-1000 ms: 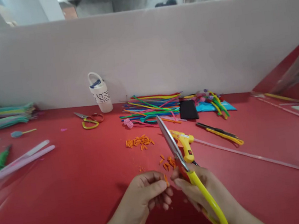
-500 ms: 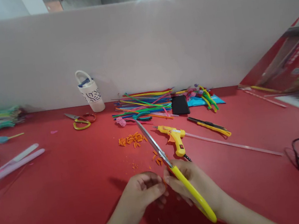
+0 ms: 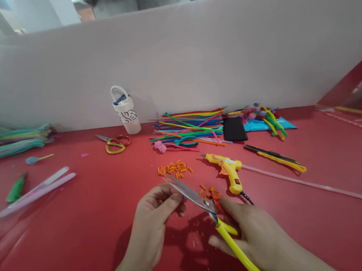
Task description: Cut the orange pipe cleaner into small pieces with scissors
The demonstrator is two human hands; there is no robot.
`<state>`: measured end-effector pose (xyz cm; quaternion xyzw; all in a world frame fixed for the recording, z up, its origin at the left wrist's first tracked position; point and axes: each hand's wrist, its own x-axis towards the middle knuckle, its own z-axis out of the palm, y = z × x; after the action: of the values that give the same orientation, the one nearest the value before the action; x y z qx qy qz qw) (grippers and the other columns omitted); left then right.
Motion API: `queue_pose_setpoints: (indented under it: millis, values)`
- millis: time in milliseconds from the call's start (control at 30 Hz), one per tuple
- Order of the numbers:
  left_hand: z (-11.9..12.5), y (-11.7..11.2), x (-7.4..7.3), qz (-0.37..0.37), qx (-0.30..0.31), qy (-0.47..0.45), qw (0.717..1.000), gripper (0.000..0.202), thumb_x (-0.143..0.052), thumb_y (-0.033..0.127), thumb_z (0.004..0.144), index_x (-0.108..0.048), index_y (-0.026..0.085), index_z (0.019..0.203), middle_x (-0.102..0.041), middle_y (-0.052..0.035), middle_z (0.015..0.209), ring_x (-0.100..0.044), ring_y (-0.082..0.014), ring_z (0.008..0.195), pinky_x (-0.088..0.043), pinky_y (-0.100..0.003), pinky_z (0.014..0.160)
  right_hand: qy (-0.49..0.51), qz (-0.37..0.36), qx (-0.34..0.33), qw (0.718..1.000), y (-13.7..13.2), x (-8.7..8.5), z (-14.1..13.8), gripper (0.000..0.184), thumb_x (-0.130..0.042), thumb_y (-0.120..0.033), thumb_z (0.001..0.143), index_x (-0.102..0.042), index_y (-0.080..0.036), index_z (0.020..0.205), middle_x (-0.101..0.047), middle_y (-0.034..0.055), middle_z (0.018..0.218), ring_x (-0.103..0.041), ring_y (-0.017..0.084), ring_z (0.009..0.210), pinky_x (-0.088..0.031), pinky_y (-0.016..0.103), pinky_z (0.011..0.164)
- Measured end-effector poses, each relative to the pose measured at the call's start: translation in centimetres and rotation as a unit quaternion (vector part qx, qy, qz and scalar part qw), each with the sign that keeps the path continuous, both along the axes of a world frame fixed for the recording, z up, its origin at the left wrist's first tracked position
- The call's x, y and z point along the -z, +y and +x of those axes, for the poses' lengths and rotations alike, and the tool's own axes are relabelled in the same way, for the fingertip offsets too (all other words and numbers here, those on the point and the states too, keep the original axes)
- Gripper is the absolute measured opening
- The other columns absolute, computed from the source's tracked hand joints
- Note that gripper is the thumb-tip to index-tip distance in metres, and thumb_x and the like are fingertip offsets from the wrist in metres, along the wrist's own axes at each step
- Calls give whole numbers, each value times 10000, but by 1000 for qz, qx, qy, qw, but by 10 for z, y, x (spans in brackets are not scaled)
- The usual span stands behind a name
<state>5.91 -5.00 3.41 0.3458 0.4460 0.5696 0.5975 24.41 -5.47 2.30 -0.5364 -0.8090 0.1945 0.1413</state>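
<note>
My right hand (image 3: pixel 257 232) holds a pair of scissors (image 3: pixel 194 196) with a yellow handle loop. Part of an orange-red handle shows beside my fingers. The blades point up and left, slightly apart. My left hand (image 3: pixel 160 209) is closed in a pinch at the blade tips, on a short orange pipe cleaner piece (image 3: pixel 169 180) that shows only in part. Just beyond the blades lies a pile of cut orange pieces (image 3: pixel 175 168). A smaller group of orange bits (image 3: pixel 211 191) lies beside the scissors' pivot, partly behind my right hand.
A yellow glue gun (image 3: pixel 228 169) with a long glue stick lies right of the pile. Behind are colourful pipe cleaners (image 3: pixel 190 127), a black phone (image 3: pixel 234 129) and a white cup (image 3: pixel 127 116). Other scissors (image 3: pixel 114 145) and a black-yellow tool (image 3: pixel 275 157) lie on the red table (image 3: pixel 88 218).
My hands have drawn apart at the fingertips. The right hand now grips the scissors by the handles, and the blades have come to my left fingertips. The view has shifted left.
</note>
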Motion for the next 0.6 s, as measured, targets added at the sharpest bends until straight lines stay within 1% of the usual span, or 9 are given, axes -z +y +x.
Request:
queue_pose_setpoints:
  millis: [100,200,333,433,600]
  values:
    - [-2,1,-4,12,-7,-8,1000,21,-616,137,666,-615,125,649,-570,7,577,-505,-83,519,-407,-191,503,-40,51,-18,998,0,9,0,287,-496,-458,719,-349,-226,634,-499,-32,511,-443,121,422,-214,214,407]
    - [-3,0,-7,13,-25,-22,999,30,-617,132,661,-616,129,631,-572,9,561,-499,-80,508,-402,-187,492,-64,89,-30,994,1,17,2,242,-479,-405,735,-339,-231,642,-505,-31,485,-461,136,397,-201,223,397]
    - [-3,1,-8,8,-34,-32,999,21,-628,140,647,-623,126,631,-569,8,550,-495,-80,496,-400,-189,480,-68,131,-49,988,1,21,5,195,-455,-384,750,-358,-228,687,-536,-17,501,-497,152,405,-225,230,400]
    - [-4,2,-6,7,-36,-29,999,23,-635,145,642,-623,130,630,-571,13,555,-499,-78,494,-399,-190,476,-75,163,-56,982,1,21,5,201,-429,-407,767,-374,-225,701,-541,-11,491,-512,160,399,-235,235,397]
    - [-5,1,-5,17,-27,-16,999,31,-620,142,667,-628,127,641,-576,10,559,-503,-72,501,-404,-183,483,-97,209,-52,972,3,20,5,292,-383,-491,791,-375,-227,667,-535,-8,450,-521,170,380,-229,243,385]
